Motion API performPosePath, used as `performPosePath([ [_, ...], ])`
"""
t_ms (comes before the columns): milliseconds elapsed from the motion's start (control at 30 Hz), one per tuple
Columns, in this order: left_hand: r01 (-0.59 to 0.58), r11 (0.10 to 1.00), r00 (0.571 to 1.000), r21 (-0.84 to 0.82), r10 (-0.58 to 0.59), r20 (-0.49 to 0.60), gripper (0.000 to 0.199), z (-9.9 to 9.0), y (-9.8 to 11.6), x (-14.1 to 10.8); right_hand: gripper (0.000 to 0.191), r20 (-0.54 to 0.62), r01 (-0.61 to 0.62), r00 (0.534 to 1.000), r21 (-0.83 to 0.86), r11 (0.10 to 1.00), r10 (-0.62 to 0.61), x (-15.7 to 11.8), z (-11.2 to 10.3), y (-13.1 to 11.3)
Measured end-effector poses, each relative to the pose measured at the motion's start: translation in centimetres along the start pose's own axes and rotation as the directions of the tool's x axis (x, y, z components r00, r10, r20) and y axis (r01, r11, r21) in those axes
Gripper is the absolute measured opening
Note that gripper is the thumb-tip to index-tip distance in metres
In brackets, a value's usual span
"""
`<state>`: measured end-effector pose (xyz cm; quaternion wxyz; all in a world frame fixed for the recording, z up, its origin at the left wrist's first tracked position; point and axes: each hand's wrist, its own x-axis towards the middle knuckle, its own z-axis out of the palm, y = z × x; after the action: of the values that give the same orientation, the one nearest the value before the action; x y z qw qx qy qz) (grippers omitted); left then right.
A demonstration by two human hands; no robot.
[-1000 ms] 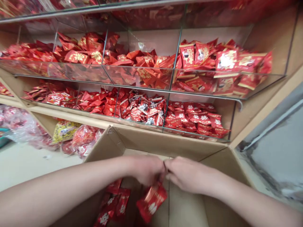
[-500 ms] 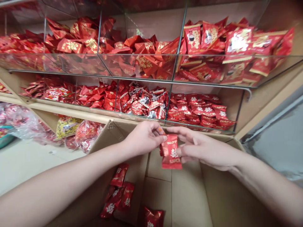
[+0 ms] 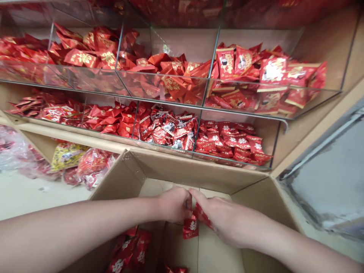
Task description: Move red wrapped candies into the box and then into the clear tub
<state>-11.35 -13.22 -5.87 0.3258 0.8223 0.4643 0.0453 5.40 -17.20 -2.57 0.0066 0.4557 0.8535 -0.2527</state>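
Observation:
Both hands are close together inside a cardboard box (image 3: 184, 167). My left hand (image 3: 174, 204) is closed on a small red candy packet (image 3: 190, 227) with white characters, which hangs below its fingers. Right beside it, my right hand (image 3: 230, 220) is closed around a second red candy packet (image 3: 202, 216), mostly covered by the palm. Several similar red packets (image 3: 131, 246) lie at the left of the box's bottom, partly behind my left forearm. Another packet (image 3: 176, 270) shows at the lower edge of the view.
Behind the box stand wooden shelves with clear dividers, full of red candy packets (image 3: 233, 138) and larger red pouches (image 3: 173, 72). A yellow bag (image 3: 68, 155) and clear bags of red packets (image 3: 93, 163) lie at the left. A grey wall panel (image 3: 330, 170) is on the right.
Both hands have moved down into the box and closed together. The packet lettering that faced me is now covered, and two packets show apart. The view has tilted slightly.

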Motion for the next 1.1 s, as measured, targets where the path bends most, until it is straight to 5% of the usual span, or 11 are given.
performPosePath([
  [67,0.006,1.0,1.0,0.019,-0.006,-0.012,0.006,-0.7,0.5,-0.4,0.06,-0.008,-0.009,1.0,-0.054,0.999,0.008,0.0,-0.2,0.2],
  [133,0.082,0.986,0.995,-0.143,-0.072,0.073,0.017,-1.9,1.3,-0.9,0.059,-0.07,-0.022,0.997,-0.068,0.997,0.017,-0.1,-0.8,0.3],
  [200,0.206,0.876,0.967,-0.436,-0.114,0.229,0.038,-3.2,2.3,-1.3,0.056,-0.156,-0.001,0.988,-0.043,0.999,-0.006,-0.1,-1.4,0.3],
  [267,0.245,0.72,0.96,-0.649,-0.085,0.268,0.053,-4.1,3.2,-1.5,0.05,-0.243,0.057,0.968,-0.012,0.998,-0.058,-0.2,-1.9,0.0],
  [333,0.175,0.669,0.982,-0.722,-0.062,0.18,0.052,-4.5,3.8,-1.7,0.044,-0.319,0.103,0.943,0.007,0.995,-0.095,-0.2,-2.0,-0.3],
  [567,-0.105,0.715,0.991,-0.691,0.021,-0.13,0.029,-5.4,4.7,-2.7,0.039,-0.566,0.328,0.8,0.133,0.935,-0.2,-1.0,-2.7,-1.1],
  [733,-0.328,0.762,0.925,-0.558,0.137,-0.356,0.008,-5.9,4.9,-3.3,0.048,-0.585,0.315,0.808,0.337,0.887,-0.065,-0.9,-2.9,-0.8],
  [867,-0.407,0.731,0.896,-0.548,0.202,-0.397,0.007,-5.7,4.7,-2.9,0.041,-0.568,0.305,0.822,0.399,0.865,-0.028,-0.3,-2.7,-0.4],
  [1100,-0.358,0.539,0.918,-0.763,0.055,-0.392,0.03,-4.9,4.4,-1.7,0.024,-0.598,0.316,0.801,0.476,0.821,0.039,0.3,-2.6,-0.3],
])
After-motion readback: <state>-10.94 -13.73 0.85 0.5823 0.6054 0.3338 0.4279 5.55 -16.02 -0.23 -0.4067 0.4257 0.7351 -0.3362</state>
